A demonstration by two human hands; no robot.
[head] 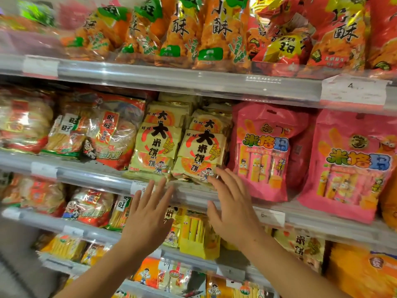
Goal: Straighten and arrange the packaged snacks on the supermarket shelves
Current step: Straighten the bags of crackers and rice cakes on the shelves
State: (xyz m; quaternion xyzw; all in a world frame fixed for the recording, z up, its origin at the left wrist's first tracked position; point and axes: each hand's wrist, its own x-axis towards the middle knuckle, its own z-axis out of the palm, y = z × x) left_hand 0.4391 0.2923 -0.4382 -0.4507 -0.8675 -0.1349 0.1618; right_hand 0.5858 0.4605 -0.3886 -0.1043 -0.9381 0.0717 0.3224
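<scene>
Cream rice-cracker packs (199, 151): thin plastic film, glossy, creased at the edges. Pink snack bags (264, 147): smooth plastic, soft sheen, clear window panels. Orange bags on top shelf (184, 33): shiny crinkled film with strong glare. Clear-wrapped cracker bags (107, 134): transparent plastic, highly reflective. Shelf edge rail (171, 80): clear glossy plastic strip over pale grey, smooth. Price label (354, 91): matt white paper.
</scene>
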